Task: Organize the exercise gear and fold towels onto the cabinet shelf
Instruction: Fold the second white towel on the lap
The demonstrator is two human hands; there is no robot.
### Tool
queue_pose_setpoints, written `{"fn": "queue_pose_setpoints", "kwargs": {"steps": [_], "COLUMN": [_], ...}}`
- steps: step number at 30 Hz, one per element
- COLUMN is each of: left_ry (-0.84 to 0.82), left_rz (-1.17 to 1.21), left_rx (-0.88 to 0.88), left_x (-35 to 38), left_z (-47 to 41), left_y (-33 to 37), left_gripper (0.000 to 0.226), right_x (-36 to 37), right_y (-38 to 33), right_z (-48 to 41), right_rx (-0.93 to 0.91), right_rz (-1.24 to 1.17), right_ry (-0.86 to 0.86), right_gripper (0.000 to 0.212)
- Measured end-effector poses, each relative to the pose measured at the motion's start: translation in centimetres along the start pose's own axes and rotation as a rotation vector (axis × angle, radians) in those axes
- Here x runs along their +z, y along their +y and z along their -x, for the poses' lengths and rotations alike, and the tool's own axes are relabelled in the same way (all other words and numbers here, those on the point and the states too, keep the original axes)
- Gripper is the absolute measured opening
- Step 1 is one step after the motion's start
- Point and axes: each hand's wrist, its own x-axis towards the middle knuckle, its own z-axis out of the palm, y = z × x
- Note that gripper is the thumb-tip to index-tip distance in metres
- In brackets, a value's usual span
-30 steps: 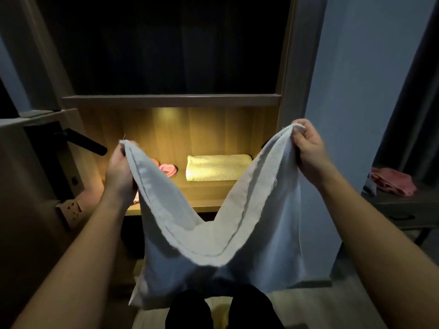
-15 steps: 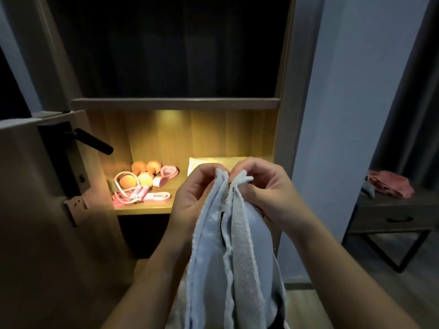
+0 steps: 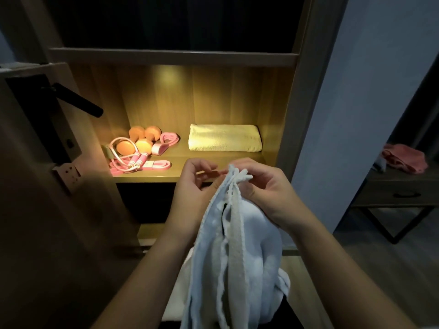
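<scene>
The white towel [image 3: 234, 245] hung in front of the person, at 6 o'clock from the cabinet shelf [image 3: 152, 178]. Its long axis ran vertically: the gathered corners pointed up toward 12 o'clock and the loose bulk dropped toward 6 o'clock.

The right hand [image 3: 266, 186] pinched the gathered corners between thumb and curled fingers. The left hand [image 3: 197, 186] lay against the towel's 9 o'clock edge, fingers curled toward the corners; whether it gripped could not be told.

On the lit shelf a folded yellow towel [image 3: 224, 138] lay at 12 o'clock, long axis from 9 to 3 o'clock. Orange dumbbells [image 3: 140, 140], a pink jump rope [image 3: 127, 161] and pink bands [image 3: 169, 138] sat grouped at 10 o'clock. A pink cloth [image 3: 405, 158] lay on a table [image 3: 401, 184] at 3 o'clock.
</scene>
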Motion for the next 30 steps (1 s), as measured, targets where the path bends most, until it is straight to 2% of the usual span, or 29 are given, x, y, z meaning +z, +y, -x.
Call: {"fn": "queue_pose_setpoints", "kwargs": {"steps": [2,4,6,8,10,13,16,19,21,24,27,30], "left_ry": [0.037,0.091,0.131,0.134,0.063,-0.049,-0.057,-0.163,-0.179,-0.178,-0.306,-0.484], "left_rz": [-0.169,-0.295,-0.392,-0.466,-0.530,-0.637,-0.720,-0.743,-0.778,-0.794,-0.815,-0.889], "left_rx": [-0.044,-0.036,0.048,0.138,0.175,0.121,0.065,-0.017,-0.009,0.000,0.055,0.106], "left_x": [-0.8,-1.6,-2.3,-2.9,-3.7,-5.0,-6.4,-6.9,-6.7,-6.4,-6.4,-5.8], "left_z": [-0.1,0.2,1.4,3.1,5.1,7.8,9.6,10.8,11.3,12.0,13.1,14.3], "left_y": [-0.3,-0.6,-0.5,-0.3,-0.4,-1.4,-3.0,-4.2,-4.9,-5.3,-5.4,-5.9], "left_gripper": [0.040,0.031,0.018,0.010,0.002,0.005,0.010,0.015,0.004,0.014,0.025,0.027], "right_x": [-0.5,-0.7,-1.0,-1.3,-1.7,-2.2,-3.0,-3.9,-4.4,-5.3,-5.9,-6.1], "right_y": [1.0,1.7,2.5,3.7,5.0,6.7,7.5,7.9,8.2,8.7,9.4,10.5], "right_z": [-0.1,-0.1,-0.2,0.0,0.6,2.0,3.4,4.4,4.8,5.3,6.0,6.6], "right_rx": [0.053,0.109,0.149,0.187,0.216,0.257,0.295,0.331,0.361,0.384,0.412,0.449], "right_rz": [-0.003,0.008,0.018,0.032,0.044,-0.053,-0.161,-0.204,-0.222,-0.216,-0.202,-0.124], "right_ry": [-0.019,-0.022,0.009,0.034,0.052,0.111,0.148,0.152,0.180,0.238,0.352,0.455], "right_gripper": [0.044,0.047,0.048,0.039,0.028,0.022,0.022,0.027,0.030,0.027,0.029,0.016]}}
